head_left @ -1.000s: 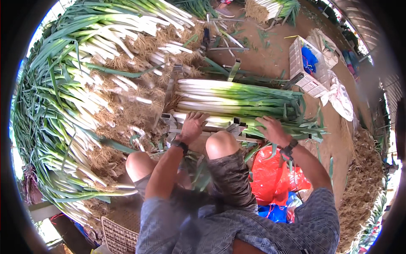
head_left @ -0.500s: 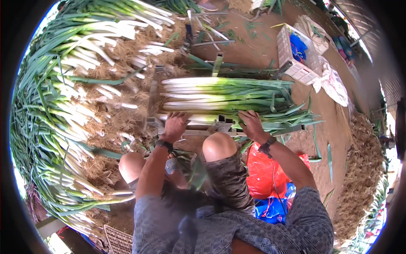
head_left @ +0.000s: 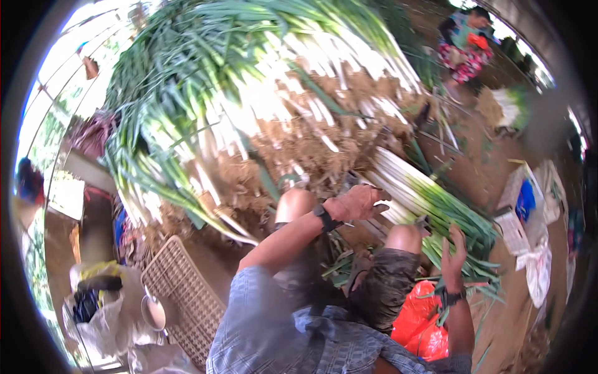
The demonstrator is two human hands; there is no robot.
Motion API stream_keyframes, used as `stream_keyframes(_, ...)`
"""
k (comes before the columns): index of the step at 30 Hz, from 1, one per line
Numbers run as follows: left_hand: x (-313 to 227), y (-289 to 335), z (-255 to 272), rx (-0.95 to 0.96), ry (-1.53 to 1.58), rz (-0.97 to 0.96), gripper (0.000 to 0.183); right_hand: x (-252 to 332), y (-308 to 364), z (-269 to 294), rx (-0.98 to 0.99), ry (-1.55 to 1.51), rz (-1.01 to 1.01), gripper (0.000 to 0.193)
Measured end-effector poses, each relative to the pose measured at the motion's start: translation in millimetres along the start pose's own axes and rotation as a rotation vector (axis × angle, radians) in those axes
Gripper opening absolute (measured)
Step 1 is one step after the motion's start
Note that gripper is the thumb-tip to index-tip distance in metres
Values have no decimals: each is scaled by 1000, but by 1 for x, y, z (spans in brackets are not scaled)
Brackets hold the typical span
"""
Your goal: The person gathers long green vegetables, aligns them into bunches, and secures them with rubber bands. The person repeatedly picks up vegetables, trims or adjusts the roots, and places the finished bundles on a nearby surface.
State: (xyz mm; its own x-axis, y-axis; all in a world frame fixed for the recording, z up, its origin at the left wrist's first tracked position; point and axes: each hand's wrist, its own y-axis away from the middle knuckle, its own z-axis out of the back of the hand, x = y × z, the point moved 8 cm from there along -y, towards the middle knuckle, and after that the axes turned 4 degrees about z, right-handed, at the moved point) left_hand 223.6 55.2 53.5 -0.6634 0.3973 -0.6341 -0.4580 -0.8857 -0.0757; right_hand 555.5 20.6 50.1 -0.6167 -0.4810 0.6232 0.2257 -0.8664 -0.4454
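Observation:
A bundle of leeks (head_left: 430,193) lies in a low metal rack, white ends toward the upper left and green leaves toward the lower right. My left hand (head_left: 357,202) hovers by the white ends on the near side, its fingers loosely apart and nothing seen in them. Beside the green leaves at the near right is my right hand (head_left: 453,257), fingers raised and spread, close against the leaves. Whether it touches them I cannot tell. Most of the rack is hidden under the leeks and behind my knee.
A big heap of leeks (head_left: 205,106) with brown roots spreads across the far left. A red plastic bag (head_left: 418,321) sits by my right arm. At the right stands a white crate (head_left: 512,229); a woven plastic crate (head_left: 184,293) is at lower left. Another person (head_left: 464,47) crouches at far right.
The view has swung left, so the heap now fills the far side and the rack appears slanted at right. Both hands have lifted from the bundle's near edge.

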Motion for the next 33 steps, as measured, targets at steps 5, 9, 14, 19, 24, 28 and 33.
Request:
stream_keyframes(5,28,134,89,-306,-270,174,40,90,6,-78,225,-64,87,50)
stream_keyframes(9,114,259,93,-673,235,347,34,110,-11,-118,277,-54,38,53)
stream_keyframes(14,289,475,-14,-1304,587,1106,42,125,-22,-145,334,26,138,53)
stream_keyframes(19,341,524,-51,-1206,274,1448,72,140,-31,-153,390,96,91,53)
stream_keyframes(24,384,529,-48,-1294,783,1321,64,155,-34,-160,404,39,60,54)
stream_keyframes(28,392,480,-49,-1181,999,1260,58,138,-29,-159,385,59,34,55)
stream_keyframes(33,426,548,-105,-1501,659,1462,54,143,-49,-215,471,-72,79,52)
